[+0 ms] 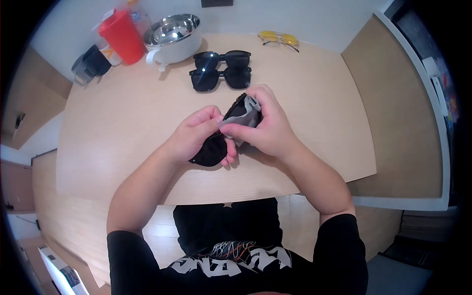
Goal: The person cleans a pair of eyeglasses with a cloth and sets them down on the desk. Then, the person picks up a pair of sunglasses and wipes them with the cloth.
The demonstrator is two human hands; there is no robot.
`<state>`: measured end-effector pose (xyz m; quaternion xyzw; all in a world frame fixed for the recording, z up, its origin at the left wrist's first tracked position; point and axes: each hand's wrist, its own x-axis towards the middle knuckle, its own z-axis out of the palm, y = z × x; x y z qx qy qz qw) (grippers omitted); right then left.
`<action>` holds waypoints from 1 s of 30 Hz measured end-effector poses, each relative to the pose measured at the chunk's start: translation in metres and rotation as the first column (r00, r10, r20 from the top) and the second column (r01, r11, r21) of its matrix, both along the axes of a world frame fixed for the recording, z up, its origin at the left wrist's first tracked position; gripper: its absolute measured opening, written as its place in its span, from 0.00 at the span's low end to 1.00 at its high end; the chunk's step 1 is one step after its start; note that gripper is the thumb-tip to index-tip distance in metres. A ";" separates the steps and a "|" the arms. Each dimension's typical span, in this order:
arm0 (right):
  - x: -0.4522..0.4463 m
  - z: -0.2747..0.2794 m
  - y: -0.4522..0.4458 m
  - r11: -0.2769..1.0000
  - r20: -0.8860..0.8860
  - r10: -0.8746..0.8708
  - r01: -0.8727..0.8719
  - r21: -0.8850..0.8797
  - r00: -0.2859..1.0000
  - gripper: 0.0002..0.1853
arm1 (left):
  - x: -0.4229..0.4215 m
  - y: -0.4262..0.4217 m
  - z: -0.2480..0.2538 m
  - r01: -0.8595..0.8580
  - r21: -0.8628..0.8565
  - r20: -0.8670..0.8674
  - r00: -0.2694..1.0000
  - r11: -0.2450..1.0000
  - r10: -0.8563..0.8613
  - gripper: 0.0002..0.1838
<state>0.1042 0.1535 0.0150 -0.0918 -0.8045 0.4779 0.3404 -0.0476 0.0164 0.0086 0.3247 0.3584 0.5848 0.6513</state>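
Above the near part of the table, my left hand (199,130) is closed around the middle of a pair of black sunglasses (210,151). One dark lens faces up near my left fingers, and the pair is tilted. My right hand (268,123) pinches a grey cloth (239,120) against the other lens, which is partly covered by it. Farther back lie two more pairs of dark sunglasses, the front pair (220,78) just nearer to me than the rear pair (237,59). Neither hand touches those.
A steel bowl (172,30) sits in a white handled container (179,49) at the back left. Beside it stand a red lidded pitcher (123,37) and dark cups (96,60). Yellow-lensed glasses (278,38) lie at the back right. The wooden table's (324,113) front edge is near my body.
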 end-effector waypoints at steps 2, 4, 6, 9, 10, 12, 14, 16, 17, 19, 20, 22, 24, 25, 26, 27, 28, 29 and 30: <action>0.001 0.003 -0.002 0.986 0.004 0.033 -0.032 -0.164 0.999 0.16 | 0.000 -0.001 0.000 0.010 0.010 0.058 0.998 1.000 -0.010 0.08; 0.003 0.003 0.005 0.985 0.023 0.017 -0.012 -0.173 1.000 0.13 | 0.002 -0.002 -0.001 0.026 0.018 0.091 0.995 0.999 -0.028 0.08; 0.001 0.000 0.005 0.966 -0.024 0.002 -0.008 -0.260 1.000 0.13 | 0.003 -0.002 -0.002 0.037 0.021 0.085 0.996 0.999 -0.039 0.07; 0.001 0.004 0.002 0.947 -0.034 0.057 -0.064 -0.316 0.998 0.12 | 0.000 -0.002 -0.003 0.051 0.048 0.086 0.995 0.998 -0.055 0.08; 0.002 0.006 -0.003 0.921 -0.046 0.111 -0.120 -0.371 0.993 0.11 | 0.000 -0.002 -0.002 0.042 0.040 0.091 0.995 0.998 -0.045 0.08; 0.003 0.011 -0.013 0.871 -0.067 0.191 -0.200 -0.449 0.979 0.11 | -0.001 -0.003 0.003 0.026 0.019 0.098 0.995 0.999 -0.028 0.08; 0.005 0.013 -0.016 0.859 -0.062 0.219 -0.223 -0.461 0.974 0.10 | 0.000 -0.004 0.003 0.021 0.014 0.085 0.996 1.000 -0.022 0.08; 0.005 0.012 -0.010 0.914 -0.029 0.159 -0.158 -0.374 0.987 0.10 | -0.001 -0.004 0.003 0.033 0.028 0.080 0.996 0.999 -0.035 0.08; 0.004 0.004 -0.004 0.952 -0.011 0.092 -0.091 -0.293 0.996 0.10 | -0.003 -0.004 -0.001 0.048 0.044 0.085 0.995 0.998 -0.052 0.08; 0.003 0.002 0.004 0.964 0.003 0.025 -0.024 -0.263 1.000 0.11 | -0.002 -0.002 -0.002 0.069 0.064 0.107 0.991 0.996 -0.075 0.08; 0.005 0.002 0.006 0.947 0.005 0.027 -0.024 -0.319 1.000 0.11 | 0.000 -0.003 -0.002 0.075 0.066 0.125 0.989 0.995 -0.083 0.08; 0.007 0.001 0.004 0.903 0.000 0.052 -0.047 -0.427 0.999 0.11 | 0.002 -0.004 -0.003 0.077 0.065 0.144 0.986 0.995 -0.085 0.08; 0.006 0.007 0.000 0.849 -0.024 0.097 -0.095 -0.519 0.995 0.10 | 0.001 -0.005 -0.001 0.068 0.066 0.137 0.988 0.996 -0.076 0.07; 0.006 0.012 -0.004 0.856 -0.040 0.132 -0.134 -0.499 0.990 0.11 | 0.000 -0.005 0.000 0.052 0.052 0.117 0.991 0.997 -0.058 0.07; 0.006 0.017 -0.011 0.862 -0.057 0.166 -0.173 -0.477 0.984 0.11 | -0.001 -0.005 0.001 0.038 0.041 0.094 0.995 0.998 -0.041 0.07; 0.007 0.019 -0.014 0.866 -0.070 0.199 -0.209 -0.455 0.978 0.12 | -0.002 -0.004 0.001 0.024 0.029 0.074 0.997 0.999 -0.026 0.07; 0.006 0.015 -0.014 0.898 -0.033 0.169 -0.168 -0.407 0.985 0.13 | -0.003 -0.003 0.000 0.027 0.057 0.079 0.996 0.998 -0.031 0.07; 0.006 0.010 -0.011 0.919 -0.032 0.148 -0.150 -0.364 0.988 0.14 | -0.003 -0.002 -0.003 0.031 0.082 0.087 0.996 0.996 -0.038 0.07; 0.004 0.006 -0.007 0.938 -0.031 0.127 -0.130 -0.322 0.991 0.14 | -0.002 -0.002 -0.006 0.035 0.105 0.096 0.994 0.994 -0.045 0.07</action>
